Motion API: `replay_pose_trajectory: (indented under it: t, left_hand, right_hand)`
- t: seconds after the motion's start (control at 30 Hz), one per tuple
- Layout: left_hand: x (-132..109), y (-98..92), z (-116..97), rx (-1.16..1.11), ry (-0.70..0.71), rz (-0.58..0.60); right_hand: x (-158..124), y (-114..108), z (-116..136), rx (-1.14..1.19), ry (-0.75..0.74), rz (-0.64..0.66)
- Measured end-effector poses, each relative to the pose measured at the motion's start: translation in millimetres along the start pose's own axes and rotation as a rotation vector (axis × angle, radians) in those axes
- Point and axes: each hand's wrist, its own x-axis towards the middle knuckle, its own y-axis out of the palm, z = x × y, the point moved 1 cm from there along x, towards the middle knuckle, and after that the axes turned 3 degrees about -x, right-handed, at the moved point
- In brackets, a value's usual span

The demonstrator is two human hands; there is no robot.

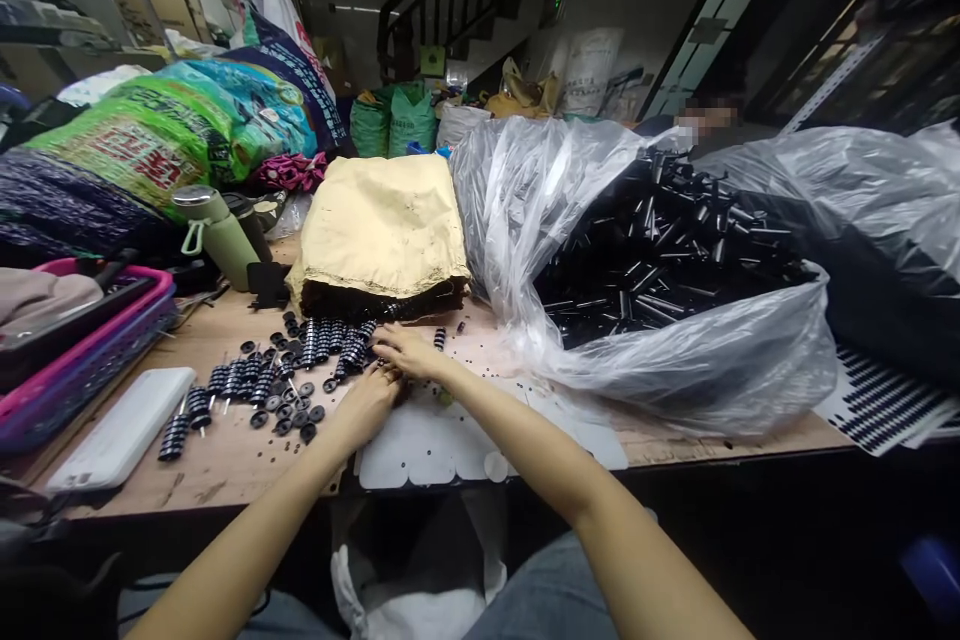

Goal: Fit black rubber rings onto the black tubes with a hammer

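Note:
My left hand (370, 402) and my right hand (405, 351) meet over the wooden table (225, 450), just in front of a yellow sack (382, 215). Both have their fingers curled together around small black parts; what each one holds is too small to make out. Right beside my fingers lie stacks of black discs threaded on pins (330, 342). More stacks (225, 382) and loose black discs (289, 412) lie to the left. Under my hands sits a white punched sheet (442, 445).
A big clear plastic bag of black tubes (660, 260) fills the right half of the table. A white slab (124, 428), a pink basket (82, 350) and a green flask (217, 235) stand at the left. Printed sacks are piled behind. A person sits behind the bag.

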Motion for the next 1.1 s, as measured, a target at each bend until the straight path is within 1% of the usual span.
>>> replay_pose_trajectory:
  t: [0.07,0.13,0.2,0.27,0.33,0.37,0.4,0.47,0.53,0.6,0.67,0.73,0.8,0.93,1.03,1.1]
  left_hand:
    - [-8,-3.4,7,-0.01,-0.013,-0.003]
    - [-14,-6.4,12,-0.002,-0.036,-0.019]
    - [-15,-8.7,10,0.002,-0.084,-0.055]
    - [-5,-11.0,2,-0.014,-0.186,-0.1]
    - [16,-13.2,-9,-0.034,-0.352,-0.14]
    - [30,-14.0,-15,-0.046,-0.458,-0.147]
    - [44,-14.3,-20,-0.059,-0.571,-0.138]
    - [71,-13.0,-26,-0.102,-0.774,-0.075]
    - [90,-9.4,-27,-0.14,-0.867,-0.023]
    - [100,-4.0,-26,-0.157,-0.879,-0.012]
    - [102,2.0,-24,-0.163,-0.885,-0.016]
    - [101,6.6,-24,-0.161,-0.888,-0.026]
    - [100,8.5,-25,-0.161,-0.888,-0.039]
    - [99,3.7,-26,-0.181,-0.881,-0.093]
    - [91,-4.7,-28,-0.218,-0.832,-0.157]
    - [79,-10.8,-31,-0.295,-0.767,-0.267]
  right_hand:
    - [-15,-19,-14,-0.01,0.067,-0.074]
    - [-32,-41,-38,-0.04,0.195,-0.162]
    - [-47,-58,-62,-0.069,0.324,-0.23]
    - [-56,-66,-78,-0.087,0.421,-0.273]
    - [-62,-65,-85,-0.085,0.466,-0.283]
    - [-64,-63,-85,-0.08,0.47,-0.278]
    - [-66,-60,-83,-0.075,0.465,-0.271]
    - [-75,-56,-78,-0.068,0.444,-0.258]
    - [-86,-56,-73,-0.067,0.424,-0.245]
    - [-97,-54,-66,-0.064,0.397,-0.22]
    - [-102,-49,-57,-0.062,0.36,-0.188]
    - [-97,-39,-46,-0.072,0.327,-0.169]
    - [-85,-27,-33,-0.1,0.317,-0.165]
    - [-65,-8,-11,-0.18,0.344,-0.196]
    - [-69,2,5,-0.225,0.348,-0.245]
    - [-78,6,15,-0.242,0.337,-0.273]
